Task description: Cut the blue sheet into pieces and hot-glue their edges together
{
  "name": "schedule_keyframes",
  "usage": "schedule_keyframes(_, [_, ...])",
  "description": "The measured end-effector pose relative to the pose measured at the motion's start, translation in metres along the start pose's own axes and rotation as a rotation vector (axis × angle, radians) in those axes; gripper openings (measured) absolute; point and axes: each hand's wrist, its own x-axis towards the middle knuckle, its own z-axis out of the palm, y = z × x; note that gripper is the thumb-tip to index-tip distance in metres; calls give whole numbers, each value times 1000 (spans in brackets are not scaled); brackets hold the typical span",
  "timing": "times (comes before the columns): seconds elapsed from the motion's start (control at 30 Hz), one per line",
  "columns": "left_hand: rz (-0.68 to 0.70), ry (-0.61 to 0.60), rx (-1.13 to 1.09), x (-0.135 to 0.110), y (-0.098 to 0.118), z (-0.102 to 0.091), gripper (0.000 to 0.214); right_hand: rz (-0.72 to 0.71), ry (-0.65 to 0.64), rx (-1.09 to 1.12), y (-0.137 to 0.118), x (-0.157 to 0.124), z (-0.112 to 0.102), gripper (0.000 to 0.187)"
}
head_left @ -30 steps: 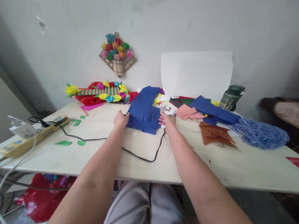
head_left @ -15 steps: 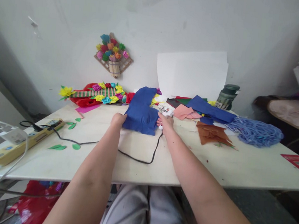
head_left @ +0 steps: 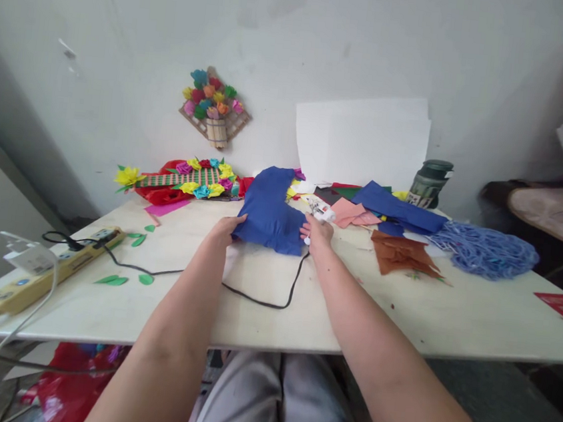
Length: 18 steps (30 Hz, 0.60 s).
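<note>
My left hand [head_left: 227, 227] pinches the lower left edge of a blue crepe paper piece [head_left: 268, 216]. The piece is roughly L-shaped, tall at its left and wider at the bottom. At its lower right corner, my right hand [head_left: 318, 234] is closed round a white hot glue gun [head_left: 322, 208], whose body shows beyond the fingers. A black cord [head_left: 276, 304] runs from below that hand across the table to the left. Whether the right fingertips also touch the blue paper, I cannot tell.
A yellow power strip [head_left: 64, 265] with a white charger lies left, near green paper leaves [head_left: 146, 279]. Behind are a flower-decorated woven piece [head_left: 179, 177], salmon paper [head_left: 354, 213] and a dark green bottle [head_left: 430, 183]. Brown paper [head_left: 402, 252] and blue yarn [head_left: 493, 252] lie right.
My right hand and the glue gun have shifted slightly right. The blue piece's lower right part reaches a little further right. My left hand keeps its hold on the edge.
</note>
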Motion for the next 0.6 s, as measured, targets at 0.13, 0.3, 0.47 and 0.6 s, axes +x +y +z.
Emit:
schedule_keyframes(0.13, [156, -84, -143, -11, 0, 1, 21, -60, 56, 90, -4, -2, -1, 23])
schedule_keyframes(0.3, [222, -89, -220, -31, 5, -7, 21, -68, 92, 169, -7, 2, -4, 24])
schedule_keyframes(0.47, [325, 24, -410, -41, 4, -8, 21, -47, 101, 182, -8, 4, -5, 24])
schedule_keyframes(0.6, [451, 157, -630, -44, 0, 7, 17, -101, 110, 117, -9, 7, -8, 26])
